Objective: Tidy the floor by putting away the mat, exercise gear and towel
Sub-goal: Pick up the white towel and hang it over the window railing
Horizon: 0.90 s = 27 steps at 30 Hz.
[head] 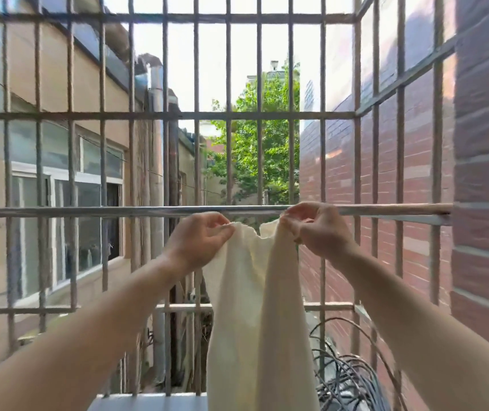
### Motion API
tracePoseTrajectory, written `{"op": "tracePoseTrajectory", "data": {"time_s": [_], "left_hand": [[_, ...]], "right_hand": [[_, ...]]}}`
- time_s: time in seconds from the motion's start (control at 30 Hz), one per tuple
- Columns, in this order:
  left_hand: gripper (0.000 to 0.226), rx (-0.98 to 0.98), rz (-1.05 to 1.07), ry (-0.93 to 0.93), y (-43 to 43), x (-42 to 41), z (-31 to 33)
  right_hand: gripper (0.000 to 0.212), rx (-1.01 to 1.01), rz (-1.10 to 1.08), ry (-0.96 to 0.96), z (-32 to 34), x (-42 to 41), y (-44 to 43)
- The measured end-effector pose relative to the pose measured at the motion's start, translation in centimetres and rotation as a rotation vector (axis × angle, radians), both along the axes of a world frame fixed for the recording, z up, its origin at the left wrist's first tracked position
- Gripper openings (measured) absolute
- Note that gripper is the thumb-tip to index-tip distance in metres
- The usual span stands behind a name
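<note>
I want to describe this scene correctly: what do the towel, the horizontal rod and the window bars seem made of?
The towel: soft cloth, cream, matte; it hangs in limp folds. The rod: probably bare metal, polished; it gleams silver. The bars: likely painted metal, dull grey-beige, rough-looking.

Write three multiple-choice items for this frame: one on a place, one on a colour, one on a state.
1. Where do the coiled cables lie?
A) lower right, beside the towel
B) upper left
C) top centre

2. What colour is the towel?
A) blue
B) cream
C) red

3. How is the towel held?
A) by one hand alone
B) by nobody
C) by both hands, at its top edge

Answers:
1 A: the dark loops show at the lower right of the hanging cloth.
2 B: the cloth is pale cream all over.
3 C: the left hand and the right hand each pinch the top edge, close to the rail.
</note>
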<state>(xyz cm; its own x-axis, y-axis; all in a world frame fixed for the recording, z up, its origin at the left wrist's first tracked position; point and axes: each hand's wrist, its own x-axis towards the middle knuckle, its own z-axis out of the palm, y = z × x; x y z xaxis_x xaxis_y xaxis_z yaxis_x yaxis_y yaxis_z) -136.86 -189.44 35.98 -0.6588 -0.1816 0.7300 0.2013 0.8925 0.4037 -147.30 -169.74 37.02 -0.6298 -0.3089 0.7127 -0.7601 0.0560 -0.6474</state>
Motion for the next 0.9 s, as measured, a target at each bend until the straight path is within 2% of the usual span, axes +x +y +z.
{"op": "tracePoseTrajectory", "data": {"time_s": [0.07, 0.23, 0.4, 0.5, 0.6, 0.67, 0.73, 0.8, 0.9], "left_hand": [[0.015, 0.012, 0.032, 0.013, -0.5, -1.2, 1.7], [0.017, 0.0, 0.054, 0.027, -0.7, -4.4, 4.9], [0.017, 0.079, -0.203, -0.01, -0.6, -7.4, 5.3], [0.032, 0.091, -0.295, 0.018, -0.8, -8.9, 4.3], [0.049, 0.082, -0.326, -0.062, -0.7, -9.9, 3.6], [0.036, 0.042, -0.319, -0.103, -0.5, -10.4, 3.2], [0.018, 0.04, -0.312, -0.075, -0.4, -10.7, 3.0], [0.011, 0.07, -0.298, -0.048, -0.5, -10.6, 2.9], [0.004, 0.132, -0.305, -0.043, -0.8, -10.0, 3.2]], "right_hand": [[0.014, 0.005, 0.014, -0.021, 1.5, -1.3, -0.7], [0.015, 0.024, -0.033, 0.085, 4.1, -4.5, -3.0], [0.011, -0.032, 0.011, 0.118, 4.8, -6.5, -4.8], [0.014, -0.036, 0.077, 0.133, 3.7, -7.1, -5.0], [0.01, -0.044, 0.094, 0.109, 2.9, -7.5, -4.6], [0.01, -0.05, 0.104, 0.088, 2.6, -7.7, -4.1], [0.01, -0.059, 0.126, 0.058, 2.3, -7.6, -3.5], [0.012, -0.068, 0.128, 0.038, 1.6, -7.2, -2.7], [0.032, -0.059, 0.101, 0.027, -0.3, -6.4, -2.1]]}}
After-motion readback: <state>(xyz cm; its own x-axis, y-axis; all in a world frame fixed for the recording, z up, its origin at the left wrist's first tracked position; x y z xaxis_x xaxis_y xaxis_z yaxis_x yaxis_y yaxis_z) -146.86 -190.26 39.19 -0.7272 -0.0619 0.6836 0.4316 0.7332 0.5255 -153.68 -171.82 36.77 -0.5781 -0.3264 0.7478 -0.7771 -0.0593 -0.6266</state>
